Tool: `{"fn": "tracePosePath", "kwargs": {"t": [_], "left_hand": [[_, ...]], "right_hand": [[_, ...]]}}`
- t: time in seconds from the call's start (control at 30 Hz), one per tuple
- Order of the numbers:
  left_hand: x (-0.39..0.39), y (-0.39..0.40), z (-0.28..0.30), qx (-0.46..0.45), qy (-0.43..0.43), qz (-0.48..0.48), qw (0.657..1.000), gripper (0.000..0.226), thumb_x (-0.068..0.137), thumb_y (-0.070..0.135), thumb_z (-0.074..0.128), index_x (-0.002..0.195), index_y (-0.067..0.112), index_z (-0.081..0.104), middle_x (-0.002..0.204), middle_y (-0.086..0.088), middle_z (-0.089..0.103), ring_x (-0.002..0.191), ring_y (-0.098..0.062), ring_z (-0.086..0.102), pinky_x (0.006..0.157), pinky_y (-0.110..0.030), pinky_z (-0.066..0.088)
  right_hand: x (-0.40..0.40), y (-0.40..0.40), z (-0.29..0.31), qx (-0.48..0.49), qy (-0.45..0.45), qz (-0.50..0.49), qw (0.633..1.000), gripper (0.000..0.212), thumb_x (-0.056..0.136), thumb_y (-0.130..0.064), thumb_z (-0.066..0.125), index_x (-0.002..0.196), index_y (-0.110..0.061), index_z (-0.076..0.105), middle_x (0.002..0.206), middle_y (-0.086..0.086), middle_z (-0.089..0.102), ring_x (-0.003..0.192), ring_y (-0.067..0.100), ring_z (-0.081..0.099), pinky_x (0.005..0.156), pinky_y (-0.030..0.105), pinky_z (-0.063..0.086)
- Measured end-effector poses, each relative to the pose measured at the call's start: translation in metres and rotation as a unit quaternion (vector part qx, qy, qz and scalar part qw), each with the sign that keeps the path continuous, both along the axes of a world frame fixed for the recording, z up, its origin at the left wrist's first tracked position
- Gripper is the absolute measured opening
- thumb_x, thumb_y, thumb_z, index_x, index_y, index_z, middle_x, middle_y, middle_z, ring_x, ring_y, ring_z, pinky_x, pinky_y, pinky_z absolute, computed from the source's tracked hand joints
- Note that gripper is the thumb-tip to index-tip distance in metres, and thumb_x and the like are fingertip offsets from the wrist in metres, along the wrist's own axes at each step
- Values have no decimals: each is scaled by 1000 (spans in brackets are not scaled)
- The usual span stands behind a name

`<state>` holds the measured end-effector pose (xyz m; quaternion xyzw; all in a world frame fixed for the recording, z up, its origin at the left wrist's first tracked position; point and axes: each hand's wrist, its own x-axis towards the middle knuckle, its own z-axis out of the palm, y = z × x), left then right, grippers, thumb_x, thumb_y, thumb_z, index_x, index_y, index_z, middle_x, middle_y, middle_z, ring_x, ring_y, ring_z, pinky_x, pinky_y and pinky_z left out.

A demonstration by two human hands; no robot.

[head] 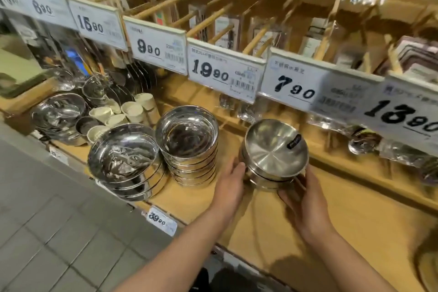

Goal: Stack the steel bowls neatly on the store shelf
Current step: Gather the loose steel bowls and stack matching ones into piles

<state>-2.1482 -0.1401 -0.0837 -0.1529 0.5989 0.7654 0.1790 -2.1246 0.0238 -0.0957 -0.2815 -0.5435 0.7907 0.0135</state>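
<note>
A short stack of brushed steel bowls [275,154] sits on the wooden shelf [355,220], the top one upside down with a dark label on its base. My left hand [231,185] touches the stack's left side and my right hand [301,197] cups its front right side, fingers curved round the lower bowl. To the left stands a taller stack of shiny steel bowls [189,144], open side up. Further left and nearer the shelf edge is a stack of wide shiny bowls [125,159].
Price tags [222,71] hang on a rail just above the bowls, with wooden pegs and packaged goods behind. Cream cups [128,111] and more steel bowls [59,114] crowd the left end. Wrapped steel items [365,142] lie at the right. Grey floor tiles [47,232] lie below the shelf edge.
</note>
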Motion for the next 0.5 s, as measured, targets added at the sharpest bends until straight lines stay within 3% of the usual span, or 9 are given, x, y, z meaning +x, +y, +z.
{"fn": "tracePosePath", "kwargs": {"t": [0.07, 0.13, 0.2, 0.23, 0.33, 0.4, 0.43, 0.5], "left_hand": [[19, -12, -8, -16, -20, 10, 1000, 28, 103, 27, 52, 126, 33, 67, 129, 1, 69, 125, -21, 60, 113, -47, 42], [43, -29, -12, -70, -48, 31, 996, 24, 102, 28, 53, 103, 38, 75, 110, 4, 75, 105, -17, 69, 96, -39, 54], [63, -49, -15, -116, -76, 67, 988, 28, 101, 24, 53, 95, 36, 77, 102, 7, 76, 92, -15, 70, 83, -34, 58], [70, -58, -15, -131, -80, 90, 984, 28, 101, 20, 52, 96, 32, 77, 102, 7, 75, 93, -17, 70, 86, -36, 58], [79, -83, -10, -155, -67, 163, 972, 24, 101, 14, 50, 101, 24, 72, 100, 3, 72, 95, -23, 66, 93, -47, 55], [78, -94, -7, -185, -40, 186, 964, 22, 100, 14, 51, 112, 24, 66, 96, 6, 68, 90, -19, 64, 85, -38, 55], [76, -99, -5, -199, -27, 179, 963, 30, 99, 14, 51, 124, 25, 61, 104, 9, 67, 96, -15, 65, 87, -34, 54], [72, -105, -3, -214, -6, 151, 965, 55, 98, 12, 51, 149, 30, 42, 135, 10, 60, 122, -13, 58, 106, -39, 48]], "right_hand": [[17, -5, -8, -10, -33, -23, 999, 32, 104, -40, 43, 121, -21, 62, 122, 10, 67, 114, 22, 61, 84, 43, 55], [38, -15, -15, -4, -46, -24, 999, 29, 107, -28, 42, 128, -20, 60, 135, 4, 61, 127, 18, 56, 91, 43, 54], [54, -31, -20, 5, -57, 23, 998, 32, 108, -25, 44, 136, -18, 54, 139, 1, 57, 124, 14, 55, 90, 42, 53], [58, -40, -21, -8, -61, 47, 997, 34, 106, -28, 46, 138, -18, 53, 138, 2, 57, 121, 13, 56, 89, 41, 53], [55, -63, -19, -7, -71, 120, 990, 24, 105, -29, 47, 125, -28, 59, 133, 1, 60, 116, 11, 60, 90, 40, 57], [43, -79, -14, 11, -70, 162, 984, 24, 107, -27, 42, 119, -37, 60, 134, -2, 60, 116, 9, 61, 92, 40, 58], [35, -88, -10, 14, -71, 171, 983, 24, 108, -27, 42, 116, -41, 59, 135, -2, 59, 117, 10, 60, 91, 39, 59], [18, -106, -2, 11, -83, 163, 983, 21, 107, -28, 46, 111, -42, 60, 141, 0, 55, 120, 14, 57, 88, 39, 58]]}}
